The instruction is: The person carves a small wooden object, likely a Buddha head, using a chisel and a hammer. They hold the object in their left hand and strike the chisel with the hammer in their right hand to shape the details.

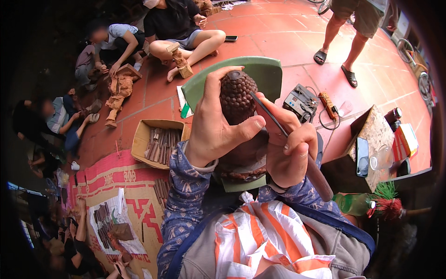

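Observation:
A dark brown wood carving with a knobbly, bun-like top stands upright in front of me. My left hand curves round its left side, the fingers reaching over the far side and the thumb stretched across the front. In my right hand is a wood chisel, its thin metal blade pointing up and left. The blade's tip lies at the carving's right side; whether it touches cannot be made out. My hands cover the carving's middle. Behind it is a green plastic chair.
A cardboard box of chisels stands to the left, with more tools on a patterned mat. At right are an electrical control box, a power strip and a wooden box bearing a phone. Several people sit at left; one stands at the far right.

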The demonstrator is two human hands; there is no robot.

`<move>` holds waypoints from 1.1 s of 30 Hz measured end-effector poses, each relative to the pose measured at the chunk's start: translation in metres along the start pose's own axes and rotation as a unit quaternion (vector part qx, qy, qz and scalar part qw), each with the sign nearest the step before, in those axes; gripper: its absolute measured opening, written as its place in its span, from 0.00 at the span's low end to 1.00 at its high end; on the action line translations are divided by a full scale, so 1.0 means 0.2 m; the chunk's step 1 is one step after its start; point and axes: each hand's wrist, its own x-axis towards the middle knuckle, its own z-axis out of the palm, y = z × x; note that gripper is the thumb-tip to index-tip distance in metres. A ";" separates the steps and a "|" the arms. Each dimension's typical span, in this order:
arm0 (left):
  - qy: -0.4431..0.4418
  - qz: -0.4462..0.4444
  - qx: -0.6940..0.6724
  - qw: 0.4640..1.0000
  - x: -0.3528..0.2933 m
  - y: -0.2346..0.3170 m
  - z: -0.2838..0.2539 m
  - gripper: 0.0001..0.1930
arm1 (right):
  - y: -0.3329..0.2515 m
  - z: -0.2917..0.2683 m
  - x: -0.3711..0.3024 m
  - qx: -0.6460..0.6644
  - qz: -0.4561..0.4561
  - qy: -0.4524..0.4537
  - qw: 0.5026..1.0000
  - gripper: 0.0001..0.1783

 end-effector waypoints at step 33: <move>0.036 -0.014 0.070 0.997 0.01 0.05 0.04 0.38 | -0.12 -0.15 0.25 -0.024 0.120 -0.126 0.985 0.12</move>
